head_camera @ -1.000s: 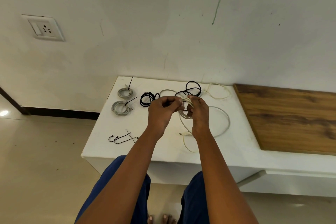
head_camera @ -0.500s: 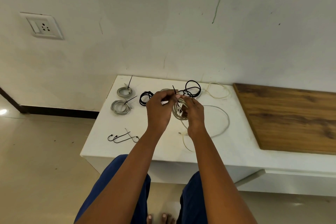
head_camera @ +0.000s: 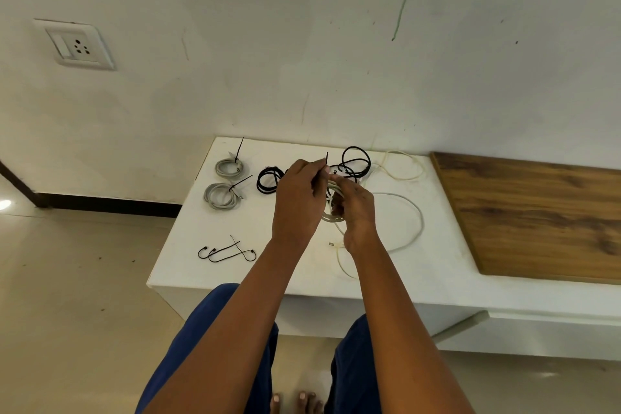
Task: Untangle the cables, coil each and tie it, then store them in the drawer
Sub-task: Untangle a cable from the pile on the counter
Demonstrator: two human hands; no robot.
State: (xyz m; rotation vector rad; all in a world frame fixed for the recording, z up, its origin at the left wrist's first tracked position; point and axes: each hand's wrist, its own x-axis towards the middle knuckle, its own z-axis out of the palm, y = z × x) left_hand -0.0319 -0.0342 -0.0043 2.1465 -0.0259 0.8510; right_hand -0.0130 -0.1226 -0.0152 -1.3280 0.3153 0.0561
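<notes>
White coil [head_camera: 333, 208] gripped in right fingers [head_camera: 339, 182]; left fingers [head_camera: 319, 166] pinch tie [head_camera: 327, 158].

Home interior: scuffed white wall [head_camera: 336, 44] with socket-and-switch plate [head_camera: 74, 44], glossy tiled floor [head_camera: 67, 296], dark skirting [head_camera: 107, 203], low white counter [head_camera: 302, 265] with wood-grain panel [head_camera: 537, 215].

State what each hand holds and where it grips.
The left hand pinches the black zip tie near its free tail. The right hand grips the coiled white cable by the coil's upper side.
</notes>
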